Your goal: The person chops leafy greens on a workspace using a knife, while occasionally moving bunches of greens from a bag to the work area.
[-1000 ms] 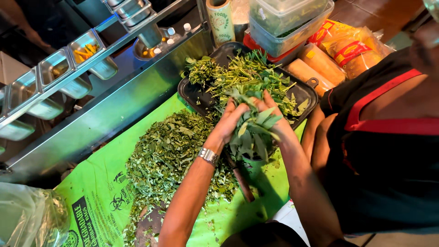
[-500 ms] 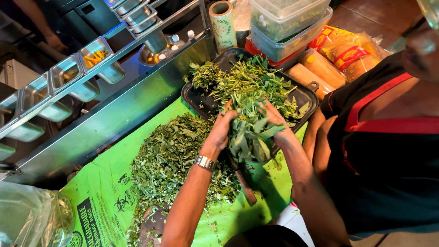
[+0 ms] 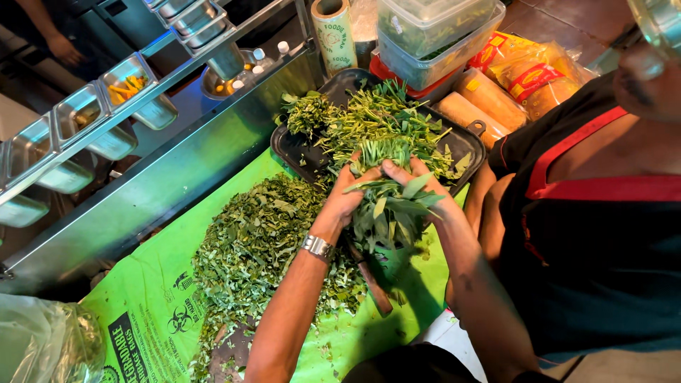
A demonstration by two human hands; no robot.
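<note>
Both hands hold one bunch of leafy green herbs [image 3: 392, 213] just above the green plastic sheet [image 3: 149, 305], stems up and leaves hanging down. My left hand [image 3: 346, 197], with a silver bracelet on its wrist, grips the bunch from the left. My right hand [image 3: 420, 186] closes on the stem tops from the right. Behind the hands a black tray [image 3: 296, 150] carries more uncut herbs. To the left of my left arm, a wide pile of chopped leaves [image 3: 259, 245] lies on the sheet.
A person in a black top with red trim [image 3: 589, 234] stands close on the right. A steel counter with inset pans [image 3: 85, 124] runs along the left. Behind the tray are a wrap roll [image 3: 335, 32], clear lidded tubs [image 3: 433, 35] and orange packets [image 3: 528, 67]. A clear bag [image 3: 39, 344] sits bottom left.
Both hands keep hold of the herb bunch and have gathered it tighter, with the leaves now hanging lower. The view has shifted slightly.
</note>
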